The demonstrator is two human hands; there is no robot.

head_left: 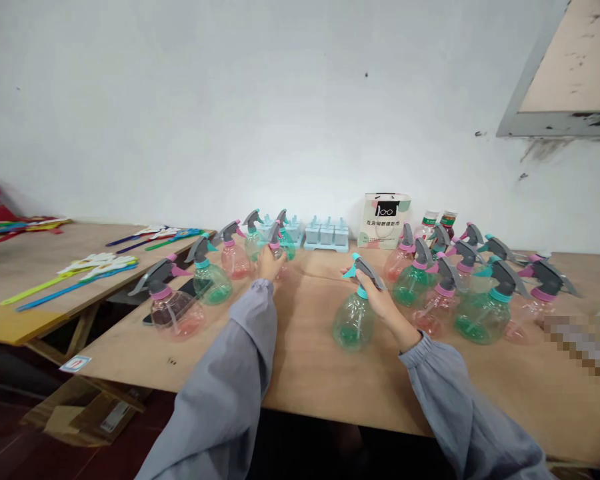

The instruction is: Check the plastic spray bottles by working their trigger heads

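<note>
My left hand is closed round the neck of a pink spray bottle at the back middle of the table, partly hidden by the hand. My right hand grips the grey trigger head of a green spray bottle, which stands upright nearer the front edge. Left of my left arm stand a pink spray bottle, a green one and another pink one. On the right several more pink and green bottles crowd together, among them a green one with a turquoise nozzle.
Light-blue popsicle moulds and a printed paper bag stand by the wall. Two bottles with white caps are beside the bag. A dark phone lies behind the left bottles. Flower-ended coloured sticks lie on the left table.
</note>
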